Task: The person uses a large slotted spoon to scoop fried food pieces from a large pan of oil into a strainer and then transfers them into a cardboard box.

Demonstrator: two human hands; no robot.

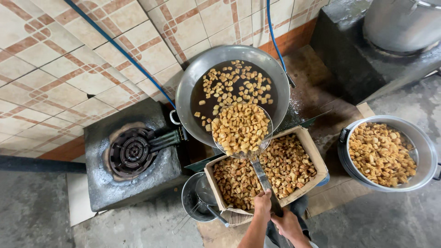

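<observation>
We look down on our two hands, left hand [262,202] and right hand [287,223], both with fingers wrapped tight around the long metal handle of a wire skimmer [241,129] heaped with golden fried cubes [239,126]. The skimmer hangs over the near rim of a large tilted wok [193,78] of dark oil, just above a cardboard box [317,154] filled with more fried pieces. A black gas burner [133,151] sits to the left, a small metal pot [190,200] beside the box, and a steel basin [425,151] of fried pieces to the right.
</observation>
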